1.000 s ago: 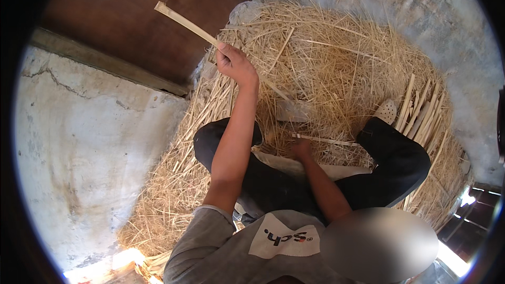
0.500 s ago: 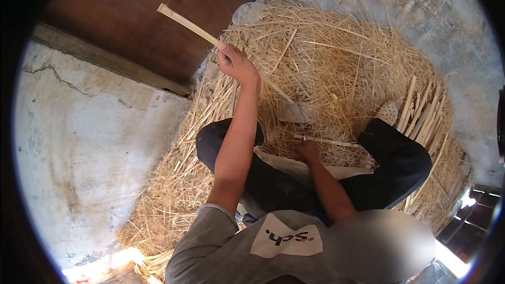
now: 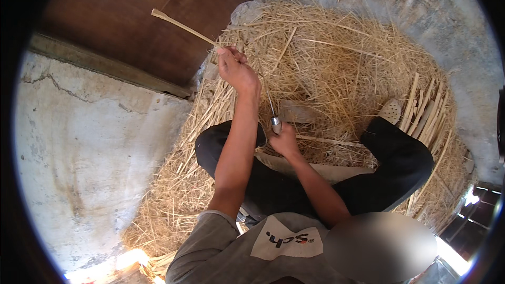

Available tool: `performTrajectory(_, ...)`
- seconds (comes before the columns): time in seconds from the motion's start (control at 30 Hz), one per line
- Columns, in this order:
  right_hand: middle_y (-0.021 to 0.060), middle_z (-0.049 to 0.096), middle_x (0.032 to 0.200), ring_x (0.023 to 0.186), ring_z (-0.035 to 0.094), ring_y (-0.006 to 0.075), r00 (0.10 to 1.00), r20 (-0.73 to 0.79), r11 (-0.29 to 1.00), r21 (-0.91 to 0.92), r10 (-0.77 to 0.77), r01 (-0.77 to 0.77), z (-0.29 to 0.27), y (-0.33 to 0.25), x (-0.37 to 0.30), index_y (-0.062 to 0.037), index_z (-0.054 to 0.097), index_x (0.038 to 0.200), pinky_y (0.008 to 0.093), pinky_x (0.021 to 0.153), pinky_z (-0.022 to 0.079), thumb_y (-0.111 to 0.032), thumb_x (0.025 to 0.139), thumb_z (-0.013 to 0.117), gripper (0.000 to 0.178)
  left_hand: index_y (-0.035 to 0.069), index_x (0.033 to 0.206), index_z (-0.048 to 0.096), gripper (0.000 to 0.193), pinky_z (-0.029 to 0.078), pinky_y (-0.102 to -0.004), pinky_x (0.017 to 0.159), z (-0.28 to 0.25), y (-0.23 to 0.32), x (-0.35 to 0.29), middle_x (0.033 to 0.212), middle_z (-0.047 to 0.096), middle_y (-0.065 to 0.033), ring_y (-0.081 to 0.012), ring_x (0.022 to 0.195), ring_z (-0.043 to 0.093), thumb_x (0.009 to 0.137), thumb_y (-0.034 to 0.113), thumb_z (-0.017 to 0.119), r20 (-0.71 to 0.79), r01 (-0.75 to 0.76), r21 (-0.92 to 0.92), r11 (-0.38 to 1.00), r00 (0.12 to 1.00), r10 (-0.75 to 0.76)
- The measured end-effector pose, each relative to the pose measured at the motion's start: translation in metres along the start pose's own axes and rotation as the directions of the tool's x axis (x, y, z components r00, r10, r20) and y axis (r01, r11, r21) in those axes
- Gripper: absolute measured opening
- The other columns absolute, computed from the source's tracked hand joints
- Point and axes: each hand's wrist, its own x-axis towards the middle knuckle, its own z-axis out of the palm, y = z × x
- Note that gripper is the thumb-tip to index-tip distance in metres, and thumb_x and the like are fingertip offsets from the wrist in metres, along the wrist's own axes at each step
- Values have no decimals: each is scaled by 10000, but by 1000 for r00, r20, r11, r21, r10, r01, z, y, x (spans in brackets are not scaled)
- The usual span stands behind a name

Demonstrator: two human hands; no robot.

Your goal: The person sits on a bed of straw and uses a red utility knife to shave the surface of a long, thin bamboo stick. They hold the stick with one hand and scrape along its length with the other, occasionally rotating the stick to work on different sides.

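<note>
My left hand (image 3: 239, 71) is closed around a long, pale bamboo strip (image 3: 184, 27), stretched out ahead of me. The strip's thicker far end points up and to the left. Below and to the right of that hand, my right hand (image 3: 284, 139) grips a knife (image 3: 276, 121) by its handle, where a shiny metal collar shows. Its thin blade rises toward the strip near my left hand; whether the two touch, I cannot tell. Pale cloth or sacking (image 3: 347, 172) lies across my lap, between my dark trouser legs.
A broad heap of straw-like shavings (image 3: 336, 73) surrounds my crossed legs. Several split strips (image 3: 427, 108) lie at the right, beside a perforated pale shoe (image 3: 390, 111). A flat block (image 3: 295, 111) sits in front of me. Worn walls (image 3: 94, 142) and a brown door panel (image 3: 131, 10) border the heap.
My right hand has come up and to the left from low by my lap, bringing the knife near my left hand. The strip has turned edge-on, its far end slightly lower.
</note>
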Motion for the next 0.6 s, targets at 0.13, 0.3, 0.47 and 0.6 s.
performTrajectory(0.13, 191, 552, 665, 629, 576, 337, 990, -21, 989, -55, 138, -139, 3, 39, -5, 8, 531, 798, 410, 618, 454, -51, 723, 571, 103, 55, 815, 504, 422, 313, -227, 532, -8, 0, 4, 680, 429, 7, -72, 587, 368, 971, 447, 515, -1, -64, 124, 990, 998, 65)
performTrajectory(0.3, 236, 621, 778, 761, 621, 403, 994, 39, 986, -139, 102, -96, 12, 14, 3, 9, 591, 896, 464, 671, 484, -148, 727, 621, 232, 57, 777, 485, 448, 301, -222, 513, -18, 3, 24, 672, 426, 5, -73, 559, 357, 968, 461, 513, -28, -91, 54, 994, 995, 92)
performTrajectory(0.47, 230, 620, 773, 759, 627, 387, 987, 20, 985, -76, 160, -158, 8, -2, -2, 18, 592, 889, 465, 689, 486, -130, 729, 615, 219, 103, 807, 483, 369, 320, -231, 546, -14, 1, 0, 741, 453, 4, -78, 635, 397, 992, 422, 480, 45, -36, 51, 998, 998, 33)
performTrajectory(0.6, 231, 620, 764, 751, 626, 388, 986, 26, 986, -20, 167, -167, 3, 55, 0, 28, 587, 882, 460, 694, 484, -92, 729, 597, 195, 98, 799, 478, 379, 315, -215, 534, -14, -4, 1, 737, 450, 7, -70, 625, 394, 986, 427, 493, 74, -46, 165, 985, 997, 34)
